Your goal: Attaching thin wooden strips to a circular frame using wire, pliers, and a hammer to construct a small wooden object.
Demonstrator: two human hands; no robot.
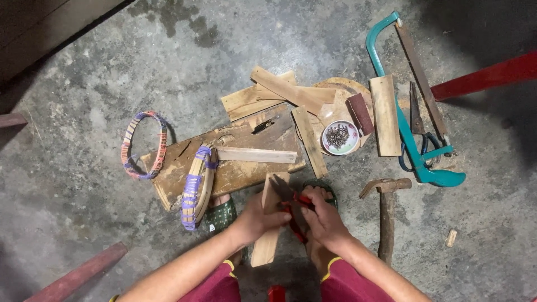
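Grey concrete floor (pixel 84 184), seen from above, with a squatting person working a wood strip (pixel 267 235) among scattered tools.

Left hand (pixel 258 219) wraps closed around the strip, which stands tilted between the knees just below a worn board (pixel 246 162). Right hand (pixel 321 219) is closed on a red-handled tool (pixel 296 215), seemingly a knife, pressed against the strip's right edge. Judged from this, the cut goes best with the strip held firm, left fingers clear of the blade, strokes directed away from the body. Room is tight: sandalled feet sit just beneath, a hammer (pixel 386 215) lies near on the right, two wrapped hoops (pixel 196 187) on the left. A nail dish (pixel 340 137), offcuts, scissors (pixel 417 131) and a teal hacksaw (pixel 411 140) crowd the far side; open floor lies far left.
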